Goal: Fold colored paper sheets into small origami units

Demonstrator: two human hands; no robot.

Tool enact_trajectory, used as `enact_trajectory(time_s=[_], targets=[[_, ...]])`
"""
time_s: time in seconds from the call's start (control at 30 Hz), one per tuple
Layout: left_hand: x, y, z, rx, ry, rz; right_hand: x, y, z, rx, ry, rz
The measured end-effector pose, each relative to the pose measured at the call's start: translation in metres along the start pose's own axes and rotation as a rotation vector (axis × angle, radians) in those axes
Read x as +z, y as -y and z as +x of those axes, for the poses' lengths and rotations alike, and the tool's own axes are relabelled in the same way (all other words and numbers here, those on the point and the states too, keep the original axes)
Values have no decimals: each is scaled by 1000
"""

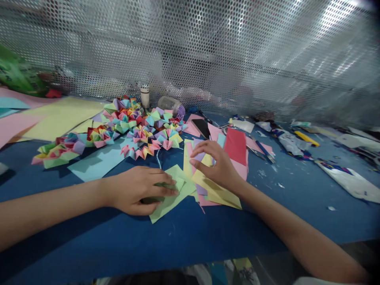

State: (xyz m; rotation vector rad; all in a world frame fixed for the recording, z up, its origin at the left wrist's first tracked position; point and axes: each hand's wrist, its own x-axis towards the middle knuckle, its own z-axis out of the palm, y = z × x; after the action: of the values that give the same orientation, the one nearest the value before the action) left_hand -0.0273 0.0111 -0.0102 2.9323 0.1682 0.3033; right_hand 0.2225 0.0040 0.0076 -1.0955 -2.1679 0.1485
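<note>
Beneath the left hand (pixel 142 190) lies the green paper (pixel 170 205), thin, matte and sharp-cornered, with a folded flap or smaller piece by the fingertips. That hand is palm down, its fingers slightly spread and resting on the sheet. To its right, the right hand (pixel 215 163) curves over loose pastel sheets (pixel 221 194), thumb and forefinger a little apart with nothing visible between them; whether it touches the sheets I cannot tell. The green paper sits between the two hands, its right edge meeting those sheets. Just beyond the right hand is a smooth red sheet (pixel 235 145). Beyond the left hand, a flat blue sheet (pixel 99 161) lies beside a heap of pleated, pointed paper folds (pixel 139 118) in many colours. Behind the heap, a clear jar (pixel 168 103) lies on its side, purple at one end, contents unclear, near an upright white bottle (pixel 145 97).
</note>
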Motion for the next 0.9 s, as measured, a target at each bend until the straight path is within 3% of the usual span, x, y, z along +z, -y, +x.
enact_trajectory(time_s=[0.13, 0.3, 0.63, 0.9], targets=[[0, 0, 0, 8, -28, -6, -2, 0, -1, -80, 138, 1], [-1, 1, 0, 6, -30, -18, 10, 1, -5, -74, 259, -34], [-2, 1, 3, -45, 72, -48, 16, -3, -7, 94, 250, 7], [-2, 1, 1, -36, 49, -32, 11, -8, -3, 122, 310, -40]])
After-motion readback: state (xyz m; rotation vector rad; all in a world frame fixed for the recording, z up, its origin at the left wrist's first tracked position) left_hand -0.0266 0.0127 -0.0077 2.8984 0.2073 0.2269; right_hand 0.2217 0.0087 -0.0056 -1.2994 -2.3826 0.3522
